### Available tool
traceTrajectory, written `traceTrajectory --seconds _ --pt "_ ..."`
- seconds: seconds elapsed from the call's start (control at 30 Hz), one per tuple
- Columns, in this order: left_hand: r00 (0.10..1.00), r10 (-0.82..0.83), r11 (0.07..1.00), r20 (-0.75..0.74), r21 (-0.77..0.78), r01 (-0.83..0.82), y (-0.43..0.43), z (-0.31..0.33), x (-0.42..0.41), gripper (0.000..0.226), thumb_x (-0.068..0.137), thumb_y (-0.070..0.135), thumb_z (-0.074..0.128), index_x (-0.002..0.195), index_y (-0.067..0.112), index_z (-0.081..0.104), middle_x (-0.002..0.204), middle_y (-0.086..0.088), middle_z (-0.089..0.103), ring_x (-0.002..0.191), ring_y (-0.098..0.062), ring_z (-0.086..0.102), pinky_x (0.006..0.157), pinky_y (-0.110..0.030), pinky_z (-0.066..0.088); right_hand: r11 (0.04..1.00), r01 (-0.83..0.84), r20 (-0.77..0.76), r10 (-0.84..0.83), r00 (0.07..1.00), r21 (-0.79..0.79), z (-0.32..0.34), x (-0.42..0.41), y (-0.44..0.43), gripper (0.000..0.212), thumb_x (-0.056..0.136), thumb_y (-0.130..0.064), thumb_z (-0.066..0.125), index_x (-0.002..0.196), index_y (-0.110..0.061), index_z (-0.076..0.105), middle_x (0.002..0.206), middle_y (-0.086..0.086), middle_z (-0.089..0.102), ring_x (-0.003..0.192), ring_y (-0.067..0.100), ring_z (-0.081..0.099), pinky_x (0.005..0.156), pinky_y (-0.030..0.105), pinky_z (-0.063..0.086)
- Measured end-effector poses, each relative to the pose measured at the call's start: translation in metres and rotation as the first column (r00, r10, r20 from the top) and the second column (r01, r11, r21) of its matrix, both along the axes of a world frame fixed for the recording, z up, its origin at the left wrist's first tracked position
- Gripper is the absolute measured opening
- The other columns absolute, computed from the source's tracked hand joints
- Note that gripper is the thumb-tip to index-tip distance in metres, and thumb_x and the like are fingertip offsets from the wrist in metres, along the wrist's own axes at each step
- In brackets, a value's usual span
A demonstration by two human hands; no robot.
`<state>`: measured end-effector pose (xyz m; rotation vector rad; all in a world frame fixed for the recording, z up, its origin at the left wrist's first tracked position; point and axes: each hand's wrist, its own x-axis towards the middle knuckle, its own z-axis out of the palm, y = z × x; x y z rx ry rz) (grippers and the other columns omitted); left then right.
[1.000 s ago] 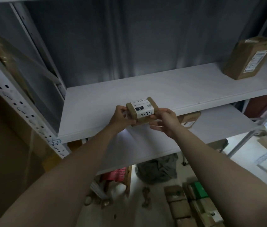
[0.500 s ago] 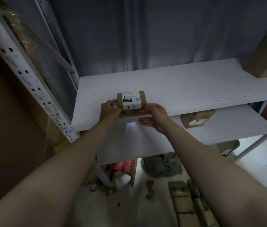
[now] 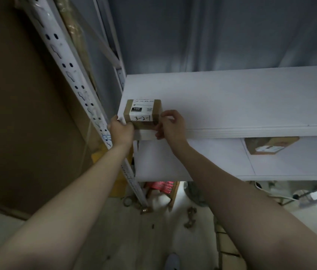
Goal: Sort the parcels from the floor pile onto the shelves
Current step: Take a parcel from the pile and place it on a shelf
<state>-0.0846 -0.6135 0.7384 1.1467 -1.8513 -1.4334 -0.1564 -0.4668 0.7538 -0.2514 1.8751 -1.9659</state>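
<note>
At the front left corner of the upper shelf [image 3: 231, 98], a small parcel [image 3: 143, 114] sits between both hands.
The left hand [image 3: 121, 131] grips its lower-left corner; the right hand [image 3: 170, 124] pinches its right edge, fingers curled.

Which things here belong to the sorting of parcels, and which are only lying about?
Job: held parcel, at the front left corner of the upper shelf; left hand and right hand, both holding it; lower shelf with second parcel; floor boxes.
Lying about: red thing under the shelves; floor scraps; brown board at left.
</note>
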Motion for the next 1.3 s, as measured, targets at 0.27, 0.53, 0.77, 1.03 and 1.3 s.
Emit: traceTrajectory --seconds 0.27,0.53,0.77,1.03,1.3 --pt "0.991 0.077 0.964 -0.105 0.262 -0.047 0.002 -0.002 0.013 0.014 0.095 0.011 0.046 0.097 0.020 0.057 0.101 -0.010 0.067 0.094 -0.030 0.067 0.071 -0.038 0.057 0.883 -0.437 -0.091 0.456 0.885 0.172 0.002 -0.002 -0.037 0.017 0.092 -0.013 0.075 0.109 -0.015 0.076 0.107 0.014 0.078 0.090 0.034 0.077 0.077 0.046 0.066" --pt "0.985 0.019 0.937 -0.170 0.346 0.042 -0.018 0.009 -0.010 0.027 0.098 0.003 0.041 0.082 0.018 0.057 0.070 -0.002 0.056 0.061 -0.018 0.053 0.042 -0.021 0.040 0.847 -0.460 -0.084 0.496 0.864 0.265 0.010 -0.053 -0.091 0.028 0.090 -0.014 0.076 0.116 -0.020 0.073 0.106 0.010 0.079 0.089 0.032 0.077 0.067 0.036 0.060" --pt "0.988 0.030 0.925 -0.150 0.379 0.030 -0.030 0.012 -0.020 0.028 0.095 0.003 0.040 0.082 0.021 0.057 0.074 -0.002 0.059 0.071 -0.022 0.060 0.062 -0.035 0.055 0.841 -0.450 -0.128 0.503 0.855 0.302 0.014 -0.087 -0.130 0.017 0.097 -0.008 0.062 0.106 -0.019 0.072 0.091 0.009 0.079 0.068 0.021 0.069 0.054 0.027 0.047" --pt "0.967 -0.198 0.889 -0.161 0.386 0.246 0.031 0.038 -0.053 0.018 0.095 0.006 0.054 0.107 0.015 0.064 0.086 -0.003 0.067 0.077 -0.022 0.068 0.068 -0.033 0.052 0.935 -0.256 -0.190 0.306 0.933 0.245 0.019 -0.100 -0.004 0.024 0.098 -0.003 0.056 0.090 -0.017 0.075 0.071 0.009 0.074 0.055 0.024 0.062 0.048 0.025 0.045" --pt "0.759 -0.627 0.681 -0.176 0.348 0.644 0.216 0.059 -0.143 0.013 0.096 0.013 0.058 0.097 0.022 0.067 0.092 -0.001 0.069 0.077 -0.019 0.071 0.070 -0.032 0.056 0.927 0.306 -0.104 -0.289 0.952 0.216 0.008 -0.105 0.265 0.023 0.102 -0.007 0.052 0.091 -0.013 0.071 0.067 0.005 0.070 0.051 0.022 0.061 0.052 0.028 0.049"
